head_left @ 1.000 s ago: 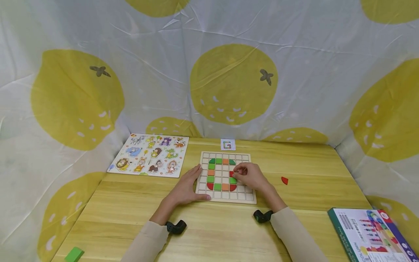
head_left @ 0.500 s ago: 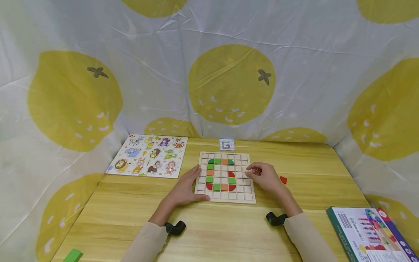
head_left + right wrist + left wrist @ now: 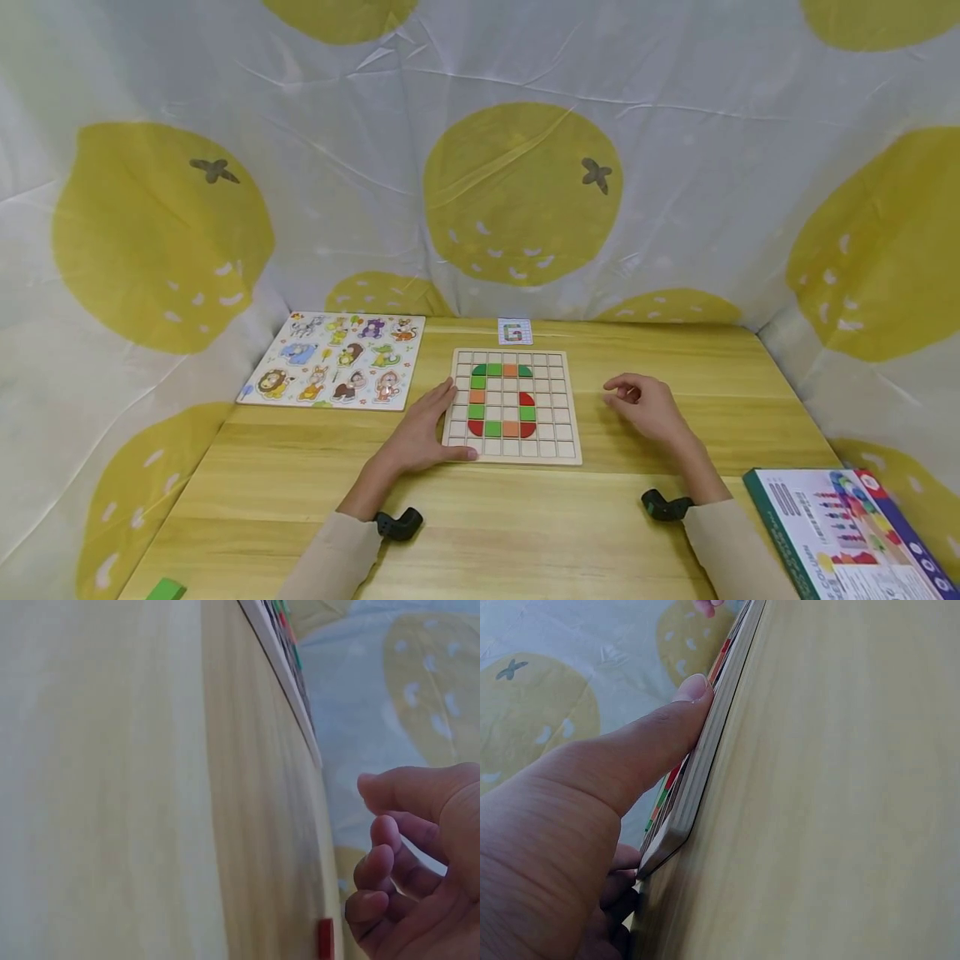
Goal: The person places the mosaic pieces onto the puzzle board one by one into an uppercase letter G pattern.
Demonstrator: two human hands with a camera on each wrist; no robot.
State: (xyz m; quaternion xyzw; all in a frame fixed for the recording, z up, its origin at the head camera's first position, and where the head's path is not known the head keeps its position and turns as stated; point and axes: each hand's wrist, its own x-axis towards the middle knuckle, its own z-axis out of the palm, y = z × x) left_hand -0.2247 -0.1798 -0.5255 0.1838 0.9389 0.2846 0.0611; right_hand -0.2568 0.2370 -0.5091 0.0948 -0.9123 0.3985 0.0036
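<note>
A wooden grid board (image 3: 557, 450) lies in the middle of the table in the head view. Red, green and orange pieces in its cells form a rounded letter G. My left hand (image 3: 422, 432) rests at the board's near left corner, fingers along the left edge, thumb (image 3: 667, 720) on the near edge. To the right of the board hovers my right hand (image 3: 651, 410), fingers loosely bent and nothing between them. A red piece (image 3: 325, 939) lies on the table close to the right hand's fingers in the right wrist view; the hand hides it from the head view.
Behind the board lies a small card (image 3: 515, 332) printed with a G pattern. An animal puzzle board (image 3: 408, 350) is at the back left. A colourful box (image 3: 847, 533) lies at the front right, and a green block (image 3: 166, 590) at the front left. A lemon-print cloth (image 3: 360, 200) walls the table.
My right hand has let go of a red piece in the grid and moved right, off the board, over the loose red piece. The left hand stays at its corner.
</note>
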